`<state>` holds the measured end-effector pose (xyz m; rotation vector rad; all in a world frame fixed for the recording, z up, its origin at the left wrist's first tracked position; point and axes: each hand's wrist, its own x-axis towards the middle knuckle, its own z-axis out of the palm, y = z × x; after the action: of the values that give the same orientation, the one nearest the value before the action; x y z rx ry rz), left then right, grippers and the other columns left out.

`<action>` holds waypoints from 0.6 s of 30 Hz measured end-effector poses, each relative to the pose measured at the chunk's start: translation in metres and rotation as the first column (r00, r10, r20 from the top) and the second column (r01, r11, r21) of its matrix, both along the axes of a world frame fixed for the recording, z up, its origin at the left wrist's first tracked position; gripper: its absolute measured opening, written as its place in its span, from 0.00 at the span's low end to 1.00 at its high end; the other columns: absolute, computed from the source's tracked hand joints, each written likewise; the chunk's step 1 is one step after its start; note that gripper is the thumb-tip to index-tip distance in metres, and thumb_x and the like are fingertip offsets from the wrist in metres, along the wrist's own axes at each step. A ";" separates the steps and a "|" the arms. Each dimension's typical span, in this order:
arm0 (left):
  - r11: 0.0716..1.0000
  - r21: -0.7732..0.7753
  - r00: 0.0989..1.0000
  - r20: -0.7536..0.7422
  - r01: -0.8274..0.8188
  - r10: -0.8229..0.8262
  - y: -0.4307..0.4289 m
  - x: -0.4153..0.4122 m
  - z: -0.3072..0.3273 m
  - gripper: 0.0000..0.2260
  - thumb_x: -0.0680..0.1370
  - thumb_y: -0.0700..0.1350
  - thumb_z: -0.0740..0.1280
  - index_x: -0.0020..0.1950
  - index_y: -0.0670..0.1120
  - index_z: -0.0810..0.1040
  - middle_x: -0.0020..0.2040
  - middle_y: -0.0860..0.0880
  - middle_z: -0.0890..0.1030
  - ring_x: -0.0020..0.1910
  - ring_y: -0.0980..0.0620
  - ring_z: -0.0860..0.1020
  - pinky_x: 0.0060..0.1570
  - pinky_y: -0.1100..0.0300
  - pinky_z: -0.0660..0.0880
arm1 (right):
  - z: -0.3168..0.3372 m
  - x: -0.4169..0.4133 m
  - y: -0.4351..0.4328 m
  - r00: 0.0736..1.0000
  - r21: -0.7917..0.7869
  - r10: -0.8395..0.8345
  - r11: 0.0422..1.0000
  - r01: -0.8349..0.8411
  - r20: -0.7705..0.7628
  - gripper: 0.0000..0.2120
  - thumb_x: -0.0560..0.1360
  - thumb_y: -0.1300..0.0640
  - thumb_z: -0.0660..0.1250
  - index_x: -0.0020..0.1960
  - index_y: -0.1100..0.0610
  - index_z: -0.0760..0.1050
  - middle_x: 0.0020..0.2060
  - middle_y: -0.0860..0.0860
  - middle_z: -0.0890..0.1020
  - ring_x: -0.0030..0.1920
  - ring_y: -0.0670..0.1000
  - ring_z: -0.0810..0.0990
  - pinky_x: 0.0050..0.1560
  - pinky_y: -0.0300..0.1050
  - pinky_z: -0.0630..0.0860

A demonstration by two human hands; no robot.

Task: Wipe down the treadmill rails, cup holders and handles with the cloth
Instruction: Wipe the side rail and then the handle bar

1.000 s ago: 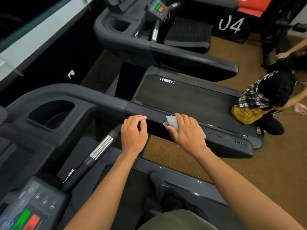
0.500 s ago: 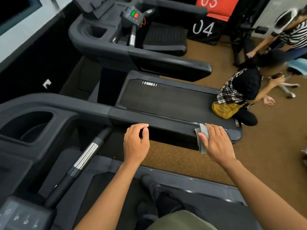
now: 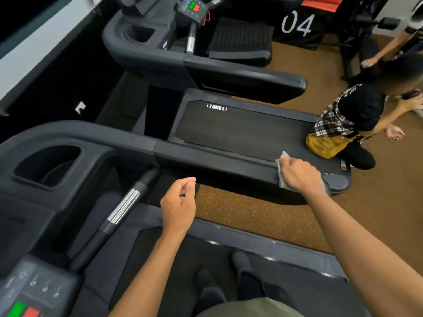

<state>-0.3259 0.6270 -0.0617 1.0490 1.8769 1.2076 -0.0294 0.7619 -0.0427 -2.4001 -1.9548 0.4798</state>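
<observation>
Grey cloth [image 3: 282,172] is under my right hand [image 3: 299,176], pressed flat on the far end of the dark rail [image 3: 217,163], w/ fingers spread over it and only its left edge and a top corner showing. My left hand [image 3: 179,205] holds nothing; fingers loosely curled, thumb near the index tip, hovering just off the rail's near side.

Around me: cup holder [image 3: 48,164] is a deep dark recess at the rail's left end, well apart from the cloth. A handle [image 3: 123,207] w/ a ribbed chrome band slants down from under the rail toward the console [image 3: 34,291], which shows a green and a red button at bottom left. My shoes [image 3: 242,271] stand on the belt below.

Beyond the rail sits a 2nd treadmill [image 3: 240,129], its belt running alongside, its own rail and console further back. A person [image 3: 352,117] in a black top and plaid shirt crouches at that belt's end w/ a yellow bag [image 3: 325,145], near my right hand but past the rail. Another person's arm [image 3: 389,46] reaches in at top right.

Floor [image 3: 251,213] is brown speckled carpet, visible between the machines. A dark box [image 3: 297,24] marked "04" stands at the back; a pale wall band runs along top left.
</observation>
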 end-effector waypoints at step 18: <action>0.953 -0.162 0.957 0.093 -0.256 0.273 -0.017 0.045 -0.015 0.08 0.84 0.47 0.66 0.56 0.55 0.85 0.47 0.59 0.88 0.47 0.61 0.86 0.51 0.59 0.80 | -0.014 -0.088 -0.004 0.859 0.352 0.512 0.805 -0.479 -0.003 0.20 0.86 0.52 0.56 0.42 0.60 0.77 0.35 0.59 0.81 0.33 0.61 0.80 0.35 0.46 0.63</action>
<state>-0.2805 0.6105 -0.0769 0.6483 2.0280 1.2252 -0.1173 0.7580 -0.0567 -1.6172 -2.3816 0.2237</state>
